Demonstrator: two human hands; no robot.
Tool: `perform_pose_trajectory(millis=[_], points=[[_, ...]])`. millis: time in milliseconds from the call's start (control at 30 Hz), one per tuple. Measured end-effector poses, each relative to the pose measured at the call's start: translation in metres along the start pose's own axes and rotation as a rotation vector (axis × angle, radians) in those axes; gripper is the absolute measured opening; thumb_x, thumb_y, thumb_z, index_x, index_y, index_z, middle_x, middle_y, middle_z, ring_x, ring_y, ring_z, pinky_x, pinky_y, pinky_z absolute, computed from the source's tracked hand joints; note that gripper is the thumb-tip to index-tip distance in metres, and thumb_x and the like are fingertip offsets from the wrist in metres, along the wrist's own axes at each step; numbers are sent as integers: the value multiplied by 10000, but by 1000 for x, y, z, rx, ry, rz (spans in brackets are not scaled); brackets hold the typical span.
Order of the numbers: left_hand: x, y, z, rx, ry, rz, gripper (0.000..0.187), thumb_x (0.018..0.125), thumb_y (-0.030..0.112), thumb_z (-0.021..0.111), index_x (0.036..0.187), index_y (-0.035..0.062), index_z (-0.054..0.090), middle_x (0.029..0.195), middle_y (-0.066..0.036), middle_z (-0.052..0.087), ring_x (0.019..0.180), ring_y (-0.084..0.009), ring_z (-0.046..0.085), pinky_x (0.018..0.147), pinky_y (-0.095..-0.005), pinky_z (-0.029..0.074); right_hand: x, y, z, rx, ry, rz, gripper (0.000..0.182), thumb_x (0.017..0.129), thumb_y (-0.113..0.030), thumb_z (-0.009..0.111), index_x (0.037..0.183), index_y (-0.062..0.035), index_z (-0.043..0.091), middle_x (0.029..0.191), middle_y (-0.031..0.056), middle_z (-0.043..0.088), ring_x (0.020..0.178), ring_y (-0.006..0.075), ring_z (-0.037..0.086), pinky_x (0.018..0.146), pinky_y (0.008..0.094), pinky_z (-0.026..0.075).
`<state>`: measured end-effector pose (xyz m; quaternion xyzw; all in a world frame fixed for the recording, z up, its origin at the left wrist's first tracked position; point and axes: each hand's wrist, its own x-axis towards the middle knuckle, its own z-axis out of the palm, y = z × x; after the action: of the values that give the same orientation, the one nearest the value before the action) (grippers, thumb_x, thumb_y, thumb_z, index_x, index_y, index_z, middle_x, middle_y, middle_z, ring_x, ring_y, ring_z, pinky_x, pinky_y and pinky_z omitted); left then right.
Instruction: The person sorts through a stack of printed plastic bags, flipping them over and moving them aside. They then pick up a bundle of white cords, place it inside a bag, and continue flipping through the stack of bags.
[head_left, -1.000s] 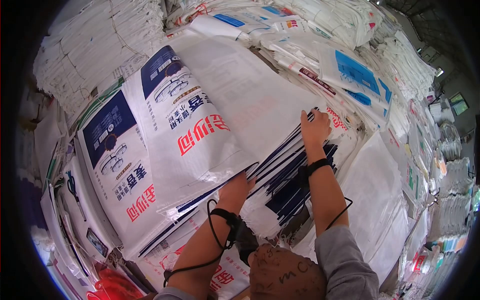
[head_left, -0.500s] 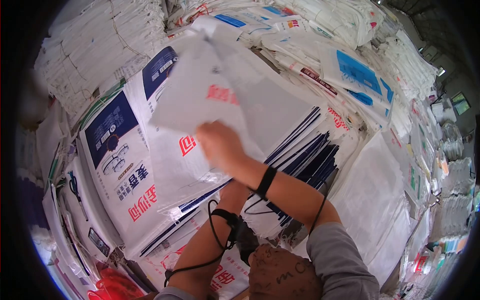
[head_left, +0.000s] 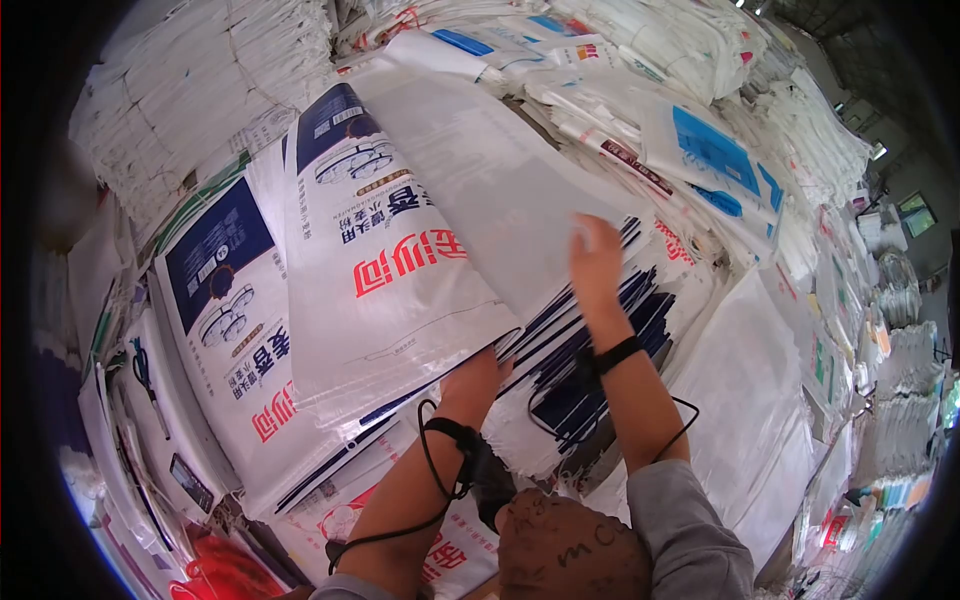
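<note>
A thick stack of white woven sacks [head_left: 560, 330] with red and navy print lies in front of me. Part of it is folded over to the left as a flipped pile [head_left: 380, 270], printed side up. My left hand [head_left: 476, 372] is tucked under the edge of that flipped pile, fingers hidden. My right hand [head_left: 596, 262], fingers apart and blurred, hovers over the fanned edges of the stack at the right, by the plain white back of the top sack [head_left: 500, 190]. It holds nothing that I can see.
Bundles of white sacks [head_left: 190, 90] tied with string rise at the back left. More sacks with blue print [head_left: 720, 150] are heaped at the back right. Scissors [head_left: 145, 375] lie at the far left. Plain white sacks [head_left: 750, 380] spread out on the right.
My right hand carried a sack up and over to the left onto the flipped pile, let go, and came back right to the stack's edge. My left hand stayed under the pile.
</note>
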<state>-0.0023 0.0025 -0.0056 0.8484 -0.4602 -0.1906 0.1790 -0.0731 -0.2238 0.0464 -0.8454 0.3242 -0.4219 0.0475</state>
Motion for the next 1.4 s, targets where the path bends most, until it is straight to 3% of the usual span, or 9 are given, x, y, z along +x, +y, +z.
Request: perform_pose_trajectory(millis=[167, 500, 600, 733, 900, 1100, 1267, 1333, 1400], points=[[0, 0, -1, -15, -48, -26, 734, 861, 510, 640, 1402, 51, 450, 1392, -219, 498, 1314, -383, 452, 1087, -447, 386, -20, 72, -16, -312, -50, 314, 327, 864, -200, 650, 1153, -46, 635, 1187, 159, 607, 1106, 342, 580, 934, 456, 466], [1, 8, -16, -4, -150, -72, 742, 881, 520, 610, 1437, 71, 411, 1436, -208, 459, 1357, -374, 401, 1114, -443, 351, -22, 72, -11, -1, -5, 572, 376, 873, -292, 653, 1115, -6, 633, 1172, 160, 593, 1070, 337, 590, 909, 436, 479], [1, 5, -9, 1, -96, -35, 744, 879, 523, 609, 1435, 68, 414, 1435, -208, 460, 1354, -377, 405, 1118, -443, 346, -12, 70, -12, -302, 15, 369, 346, 854, -336, 666, 1052, -52, 677, 1131, 139, 601, 1030, 317, 601, 871, 449, 478], [1, 5, -11, -21, -110, -45, 747, 876, 526, 609, 1432, 65, 417, 1438, -207, 459, 1356, -376, 404, 1122, -439, 340, 9, 47, -7, -532, -11, 427, 271, 822, -339, 672, 956, -106, 707, 1019, 107, 617, 961, 295, 605, 798, 458, 471], [0, 5, -7, 12, -56, -21, 746, 879, 512, 610, 1438, 60, 410, 1457, -202, 440, 1362, -370, 400, 1130, -435, 327, 33, -25, 19, -70, 63, -10, 81, 748, -121, 683, 758, -99, 607, 797, 80, 576, 782, 316, 592, 659, 449, 452], [4, -2, 6, -8, -78, -1, 756, 870, 517, 619, 1437, 63, 411, 1461, -208, 433, 1353, -377, 410, 1127, -438, 332, -18, -186, 29, 481, -503, -352, 29, 752, -62, 632, 771, -75, 613, 916, 99, 642, 804, 337, 615, 703, 443, 506], [6, -16, 32, -130, -127, 67, 761, 863, 518, 628, 1436, 67, 412, 1460, -209, 433, 1348, -380, 417, 1122, -437, 339, -67, -198, 26, 684, -837, -583, 128, 839, -194, 653, 850, -68, 672, 860, 109, 643, 811, 334, 627, 709, 439, 513], [9, -20, 40, -180, -91, 102, 763, 860, 518, 632, 1435, 68, 412, 1459, -210, 434, 1346, -381, 419, 1121, -437, 341, -49, -177, 15, 857, -874, -259, 155, 849, -227, 674, 891, -78, 685, 903, 106, 658, 855, 315, 634, 746, 416, 516], [3, -10, 21, -15, -12, 72, 750, 857, 518, 637, 1426, 76, 427, 1456, -208, 438, 1339, -381, 428, 1116, -438, 347, -24, -136, 5, 755, -571, -1, 139, 868, -185, 659, 940, -66, 675, 910, 108, 664, 904, 302, 636, 807, 406, 504]])
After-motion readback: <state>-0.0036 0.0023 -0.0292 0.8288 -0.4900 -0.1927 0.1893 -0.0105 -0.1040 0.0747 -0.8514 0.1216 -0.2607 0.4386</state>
